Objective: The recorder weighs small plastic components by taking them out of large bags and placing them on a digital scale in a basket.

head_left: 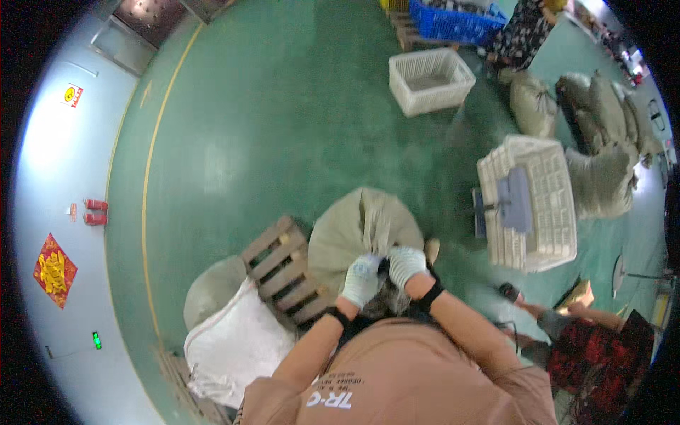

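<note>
A full, greenish-beige woven sack stands right in front of me, with its folds drawn together toward my body. My left hand, in a pale knit glove, is closed on the gathered mouth of the sack. Close beside it, my right hand, in a striped white glove, grips the same bunched cloth. The fingertips are partly hidden by the gloves and the folds. Something dark shows between the two hands, too small to make out. Black bands circle both my wrists.
A wooden pallet lies left of the sack, beside a white sack and a rounded grey sack. Stacked white crates stand at right, near several full sacks. A white basket sits ahead. A person is at lower right.
</note>
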### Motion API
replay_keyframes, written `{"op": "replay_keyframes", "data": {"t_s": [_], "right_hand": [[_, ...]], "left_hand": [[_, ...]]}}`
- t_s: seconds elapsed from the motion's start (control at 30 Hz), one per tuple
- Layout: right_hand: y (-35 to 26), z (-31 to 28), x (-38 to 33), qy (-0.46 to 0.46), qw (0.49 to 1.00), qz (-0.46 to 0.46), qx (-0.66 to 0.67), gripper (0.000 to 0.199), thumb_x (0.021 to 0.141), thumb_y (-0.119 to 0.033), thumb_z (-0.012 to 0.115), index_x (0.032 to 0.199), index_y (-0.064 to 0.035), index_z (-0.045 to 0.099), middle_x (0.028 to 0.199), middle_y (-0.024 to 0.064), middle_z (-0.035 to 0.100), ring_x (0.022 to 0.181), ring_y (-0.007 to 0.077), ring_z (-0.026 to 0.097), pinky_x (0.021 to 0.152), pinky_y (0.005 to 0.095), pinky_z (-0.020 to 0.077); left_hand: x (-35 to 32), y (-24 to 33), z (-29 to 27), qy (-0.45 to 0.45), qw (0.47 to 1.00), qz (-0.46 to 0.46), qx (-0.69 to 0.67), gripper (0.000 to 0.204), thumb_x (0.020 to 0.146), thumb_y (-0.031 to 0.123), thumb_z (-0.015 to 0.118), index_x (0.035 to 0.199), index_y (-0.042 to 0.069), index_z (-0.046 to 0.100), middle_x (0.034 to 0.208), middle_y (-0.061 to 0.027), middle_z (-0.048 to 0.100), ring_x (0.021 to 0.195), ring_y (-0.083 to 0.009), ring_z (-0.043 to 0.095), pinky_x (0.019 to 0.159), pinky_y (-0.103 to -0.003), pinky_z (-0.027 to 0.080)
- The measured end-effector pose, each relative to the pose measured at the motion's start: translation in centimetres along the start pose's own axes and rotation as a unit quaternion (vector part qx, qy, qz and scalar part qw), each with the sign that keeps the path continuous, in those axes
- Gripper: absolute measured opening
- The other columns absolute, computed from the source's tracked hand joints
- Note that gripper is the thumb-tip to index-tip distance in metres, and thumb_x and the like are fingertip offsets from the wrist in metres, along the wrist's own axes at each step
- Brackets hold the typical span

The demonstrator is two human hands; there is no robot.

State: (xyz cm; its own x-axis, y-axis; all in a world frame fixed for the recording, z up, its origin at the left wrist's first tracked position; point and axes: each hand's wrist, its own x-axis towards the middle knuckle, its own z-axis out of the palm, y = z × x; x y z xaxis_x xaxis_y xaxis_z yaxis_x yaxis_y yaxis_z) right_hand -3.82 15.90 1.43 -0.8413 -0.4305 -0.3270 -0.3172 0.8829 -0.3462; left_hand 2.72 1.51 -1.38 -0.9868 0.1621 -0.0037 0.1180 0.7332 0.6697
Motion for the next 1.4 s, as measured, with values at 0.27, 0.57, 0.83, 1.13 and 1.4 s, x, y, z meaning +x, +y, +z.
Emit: {"op": "replay_keyframes", "data": {"t_s": [0.27,0.57,0.83,1.13,1.4], "right_hand": [[0.7,0.8,0.2,-0.081,0.996,-0.020,-0.044,0.021,0.085,-0.013,0.056,0.092,-0.0087,0.076,0.092,0.0168,0.073,0.087,0.0322,0.072,0.070,0.0445,0.0574],[2.2,2.7,-0.6,-0.047,0.996,-0.015,0.070,0.018,0.084,-0.018,0.059,0.085,-0.0051,0.072,0.088,0.0204,0.071,0.083,0.0380,0.069,0.073,0.0463,0.0553],[2.8,2.0,-0.1,-0.065,0.994,0.038,0.080,0.028,0.087,-0.020,0.053,0.102,-0.0037,0.070,0.106,0.0244,0.068,0.102,0.0398,0.065,0.089,0.0460,0.0515],[2.9,2.4,0.5,-0.120,0.981,0.074,0.130,0.037,0.082,-0.030,0.062,0.103,-0.0023,0.072,0.107,0.0228,0.069,0.102,0.0387,0.066,0.091,0.0432,0.0519],[2.6,3.8,0.0,-0.055,0.973,0.089,0.206,0.038,0.080,-0.033,0.065,0.098,-0.0012,0.071,0.100,0.0274,0.067,0.098,0.0428,0.064,0.084,0.0458,0.0524]], "left_hand": [[0.6,0.3,-0.1,-0.071,0.994,-0.079,-0.002,0.034,0.080,0.021,0.063,0.111,0.007,0.065,0.100,-0.0201,0.066,0.099,-0.0363,0.062,0.087,-0.043,0.049],[0.0,0.9,0.3,-0.040,0.996,-0.081,0.026,0.022,0.082,0.024,0.062,0.095,0.007,0.069,0.088,-0.0218,0.066,0.087,-0.0400,0.063,0.076,-0.049,0.051],[1.2,0.3,-0.1,-0.020,0.996,-0.088,0.020,0.029,0.084,0.029,0.066,0.099,0.005,0.069,0.091,-0.0196,0.068,0.087,-0.0376,0.065,0.078,-0.047,0.052],[0.6,0.7,-0.1,-0.019,0.996,-0.079,0.026,0.029,0.084,0.030,0.066,0.098,0.005,0.070,0.092,-0.0188,0.068,0.088,-0.0361,0.065,0.080,-0.046,0.052],[0.5,0.6,-0.8,-0.005,0.992,-0.124,0.021,0.034,0.083,0.033,0.068,0.103,0.005,0.071,0.095,-0.0189,0.069,0.091,-0.0363,0.066,0.082,-0.044,0.052]]}}
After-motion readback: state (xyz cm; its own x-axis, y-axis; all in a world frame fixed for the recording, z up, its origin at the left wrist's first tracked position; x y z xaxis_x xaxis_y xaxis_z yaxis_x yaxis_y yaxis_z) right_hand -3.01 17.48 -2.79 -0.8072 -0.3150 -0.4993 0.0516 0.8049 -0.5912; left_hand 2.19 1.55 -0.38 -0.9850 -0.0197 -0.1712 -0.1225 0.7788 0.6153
